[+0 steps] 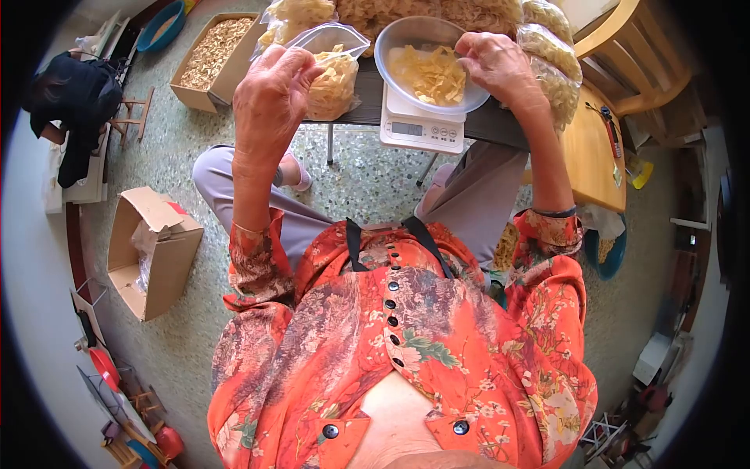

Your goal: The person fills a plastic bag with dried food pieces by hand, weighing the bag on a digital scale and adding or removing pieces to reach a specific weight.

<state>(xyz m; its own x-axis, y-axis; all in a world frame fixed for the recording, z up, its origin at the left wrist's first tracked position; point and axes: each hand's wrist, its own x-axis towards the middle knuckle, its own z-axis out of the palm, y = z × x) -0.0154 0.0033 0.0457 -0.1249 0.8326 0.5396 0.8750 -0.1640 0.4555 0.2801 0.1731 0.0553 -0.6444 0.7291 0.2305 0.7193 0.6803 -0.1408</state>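
Note:
My left hand [273, 94] is closed on the upper edge of a clear zip bag [332, 86], which is partly filled with pale yellow dried slices and has its mouth open. A translucent plastic bowl [387, 51] rests on a white digital scale [422, 133], with more dried slices [432, 76] inside. At the bowl's right rim is my right hand [500, 69], its fingers bent together over the inside edge. What those fingertips pinch, if anything, I cannot make out. The numbers on the scale's display are too small to read.
Filled bags [547, 51] line the right of the dark table [367, 113], with more behind the bowl. A wooden chair [594, 160] holding scissors stands at right. On the floor at left are a box of dried pieces [219, 53] and an open carton [168, 262]. Another person [74, 98] is far left.

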